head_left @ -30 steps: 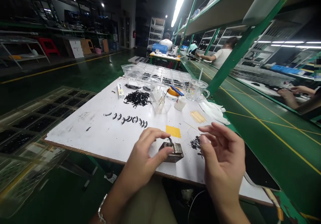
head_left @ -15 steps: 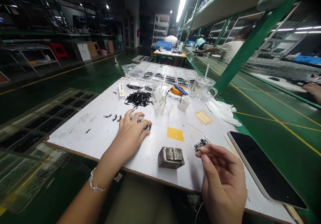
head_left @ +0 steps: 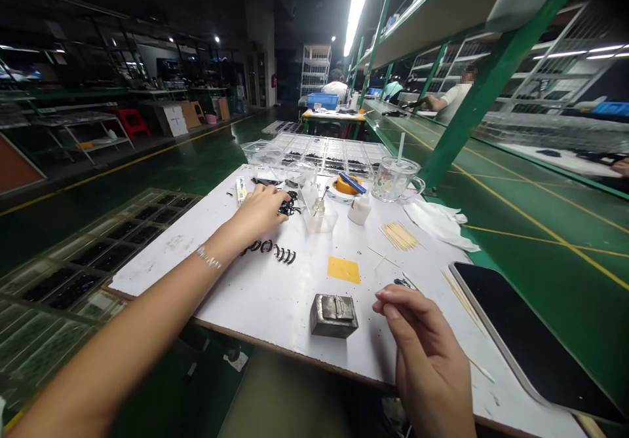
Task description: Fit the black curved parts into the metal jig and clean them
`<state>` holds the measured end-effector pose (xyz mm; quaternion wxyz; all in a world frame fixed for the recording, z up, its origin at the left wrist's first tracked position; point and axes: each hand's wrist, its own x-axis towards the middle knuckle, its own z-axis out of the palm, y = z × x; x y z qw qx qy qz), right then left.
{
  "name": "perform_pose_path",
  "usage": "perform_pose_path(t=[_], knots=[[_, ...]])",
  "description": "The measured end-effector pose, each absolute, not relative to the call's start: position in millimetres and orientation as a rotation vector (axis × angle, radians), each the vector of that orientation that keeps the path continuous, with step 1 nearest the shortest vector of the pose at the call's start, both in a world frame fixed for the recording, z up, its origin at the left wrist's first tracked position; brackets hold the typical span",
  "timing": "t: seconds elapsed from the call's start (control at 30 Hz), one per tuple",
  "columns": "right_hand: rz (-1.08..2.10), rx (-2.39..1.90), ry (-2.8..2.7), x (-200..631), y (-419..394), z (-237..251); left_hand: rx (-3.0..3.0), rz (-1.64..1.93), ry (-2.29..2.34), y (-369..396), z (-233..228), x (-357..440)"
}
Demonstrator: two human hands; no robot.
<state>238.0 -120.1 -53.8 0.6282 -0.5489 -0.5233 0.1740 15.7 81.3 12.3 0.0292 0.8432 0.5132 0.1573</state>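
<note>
Head view: our left hand (head_left: 260, 210) is stretched far out over the white board (head_left: 187, 241), arm nearly straight, a bracelet (head_left: 208, 258) on the wrist. Palm down, fingers curled onto the heap of small black curved parts (head_left: 289, 203) at the far middle of the board. We cannot tell whether it pinches a part; the hand covers most of the heap and its own fingertips.

Our right hand (head_left: 425, 353) sits low at the near edge, just right of the grey metal block (head_left: 334, 315), not touching it. Thumb and forefinger are pressed together around something thin, too small to name. A scatter of tiny black bits (head_left: 403, 283) lies just beyond the fingertips, partly hidden by them.

A row of the same black curved parts (head_left: 275, 252) lies on the board near the left forearm, its left end hidden by the arm. A yellow square (head_left: 343, 270) lies between that row and the block. Wooden sticks (head_left: 399, 236) are fanned out to the right, near a white cloth (head_left: 439, 223). A dark phone (head_left: 531, 333) lies at the right edge, cut off by the frame. Small bottles (head_left: 360, 207) and a clear cup (head_left: 393, 177) stand behind the heap; the cup's contents are unreadable.
</note>
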Motion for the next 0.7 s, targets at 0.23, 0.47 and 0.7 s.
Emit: perform_pose_path(t=[0.23, 0.47, 0.7], knots=[[0.286, -1.2, -1.358, 237, -122, -52, 2.751, 0.418, 1.499, 129, -15, 41], [0.261, -1.166, -1.432, 237, -122, -52, 3.009, 0.448, 1.235, 119, -18, 35], [0.284, -1.158, -1.429, 235, -122, -53, 2.937, 0.711, 1.102, 104, 2, 42]])
